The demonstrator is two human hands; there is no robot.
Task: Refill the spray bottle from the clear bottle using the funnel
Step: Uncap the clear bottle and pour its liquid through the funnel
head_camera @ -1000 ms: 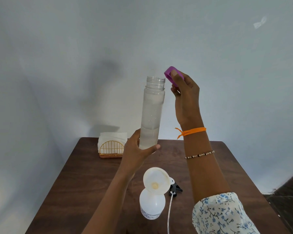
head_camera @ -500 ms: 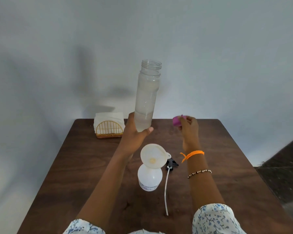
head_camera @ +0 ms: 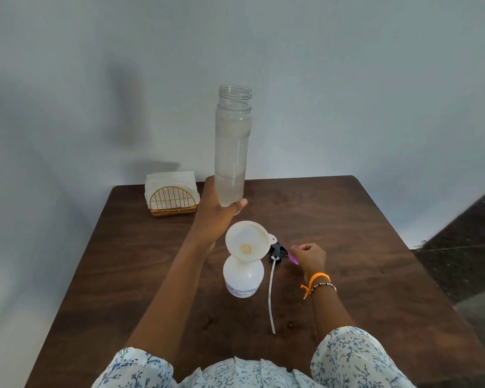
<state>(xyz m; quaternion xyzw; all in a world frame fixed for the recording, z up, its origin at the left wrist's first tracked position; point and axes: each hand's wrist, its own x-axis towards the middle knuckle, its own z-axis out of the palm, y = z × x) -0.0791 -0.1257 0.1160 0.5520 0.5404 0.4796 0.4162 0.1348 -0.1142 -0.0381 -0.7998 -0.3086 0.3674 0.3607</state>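
Above table (head_camera: 375, 233): L hand (head_camera: 216, 217) round uncapped clear bottle (head_camera: 231, 152), R hand (head_camera: 310, 257) pinching purple cap (head_camera: 294, 254) nr funnel (head_camera: 247, 245).

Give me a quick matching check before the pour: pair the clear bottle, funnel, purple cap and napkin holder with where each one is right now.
Things:
1. clear bottle
2. funnel
3. purple cap
4. napkin holder

Places:
A. far left corner of the table
B. seated in the neck of the spray bottle
C. held upright and uncapped in the left hand
D. pinched in the right hand, low by the table

Pairs: 1-C, 2-B, 3-D, 4-A
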